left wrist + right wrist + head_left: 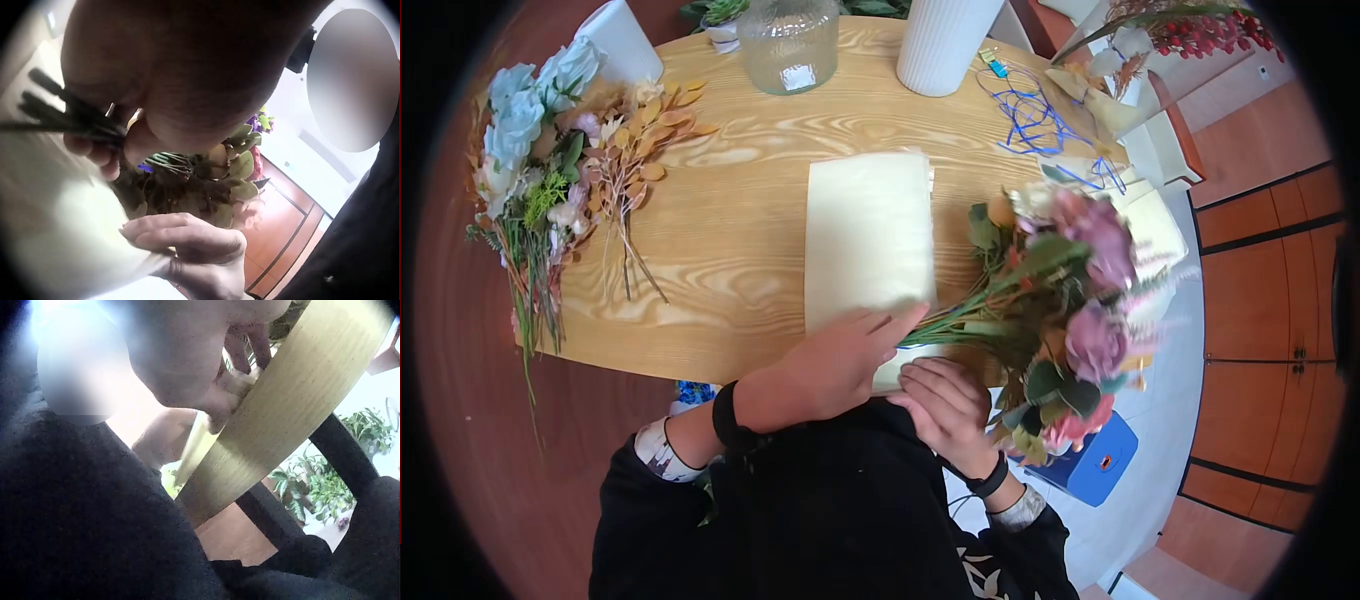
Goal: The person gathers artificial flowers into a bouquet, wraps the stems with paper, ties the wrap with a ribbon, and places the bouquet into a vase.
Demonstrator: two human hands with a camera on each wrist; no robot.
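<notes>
A bouquet of pink and purple artificial flowers [1097, 340] lies sideways over the right part of the table, its green stems [960, 318] pointing left. My left hand [830, 365] grips these stems above a pale cream paper sheet [868, 235]. Cut stem ends [69, 112] stick out past the curled fingers of the left hand [169, 75] in the left wrist view. At the table's front edge my right hand [945, 405] pinches the near edge of the paper, thumb below and fingers on top. The right hand [206, 356] also shows beside the wooden table edge [269, 419].
More flowers [520, 150] and orange leaf sprays [635, 150] lie at the table's left. Along the back stand a white cup [622, 42], a glass vase [788, 45] and a ribbed white vase [945, 45]. Tangled blue ribbon [1032, 118] and wrapped red berries [1210, 38] are at the back right.
</notes>
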